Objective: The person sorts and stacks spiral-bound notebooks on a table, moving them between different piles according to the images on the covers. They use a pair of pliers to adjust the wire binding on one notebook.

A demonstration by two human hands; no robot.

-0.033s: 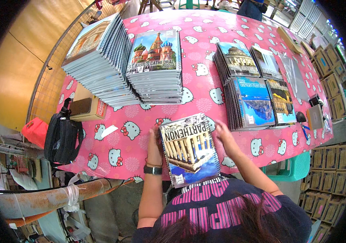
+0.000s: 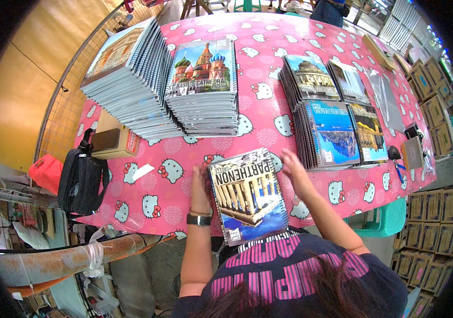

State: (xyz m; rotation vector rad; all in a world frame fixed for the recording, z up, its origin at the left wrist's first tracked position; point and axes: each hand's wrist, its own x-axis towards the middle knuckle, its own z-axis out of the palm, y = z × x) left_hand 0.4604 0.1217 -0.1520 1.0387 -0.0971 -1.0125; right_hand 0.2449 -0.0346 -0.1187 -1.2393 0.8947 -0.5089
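Note:
A spiral-bound notebook with a temple ruin on its cover lies at the table's near edge, partly over my lap side, its cover lettering upside down to me. My left hand rests along the notebook's left edge, fingers stretched out; whether it touches the edge I cannot tell. Off the notebook's right, spiral edge, my right hand is held with its fingers apart, holding nothing. A dark watch is on my left wrist.
Tall stacks of spiral notebooks stand at the far left, with lower stacks to the right. A black bag and a cardboard box sit at the left edge. A green stool and piled cartons stand at right.
My left hand has shifted slightly left and away from me, and my right hand slightly away from me. The notebook has stayed in place.

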